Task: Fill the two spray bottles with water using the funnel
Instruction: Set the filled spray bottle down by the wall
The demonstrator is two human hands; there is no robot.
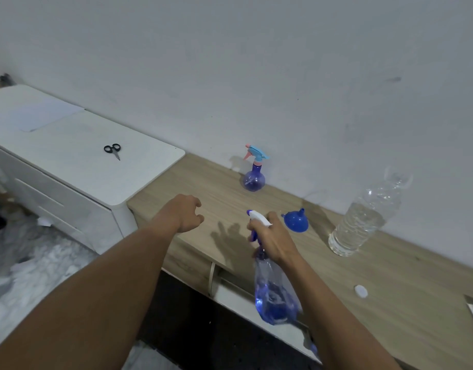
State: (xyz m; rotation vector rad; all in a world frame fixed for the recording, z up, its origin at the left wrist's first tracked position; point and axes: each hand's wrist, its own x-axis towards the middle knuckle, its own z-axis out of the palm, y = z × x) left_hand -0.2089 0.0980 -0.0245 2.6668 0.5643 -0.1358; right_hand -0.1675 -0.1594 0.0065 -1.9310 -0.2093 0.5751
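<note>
Nearest, the right hand [276, 237] grips the neck of a clear-blue spray bottle [274, 295] held above the wooden desk's [403, 297] edge; the left hand [188, 213] hovers loosely curled, holding nothing. Beyond lie a white cap [361, 291], blue funnel [296, 221], uncapped water bottle [363, 217], then the round purple spray bottle [254, 177] by the wall. No writing is legible.

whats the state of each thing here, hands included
right hand: closed around the neck of the tall spray bottle
tall spray bottle: held up off the desk, sprayer head on
left hand: empty, fingers loosely curled, above the desk
round spray bottle: upright by the wall, sprayer head on
funnel: lying wide end down, spout up
water bottle: upright, uncapped, partly full
white cap: loose on the desk
scissors: closed, on the white cabinet
</note>
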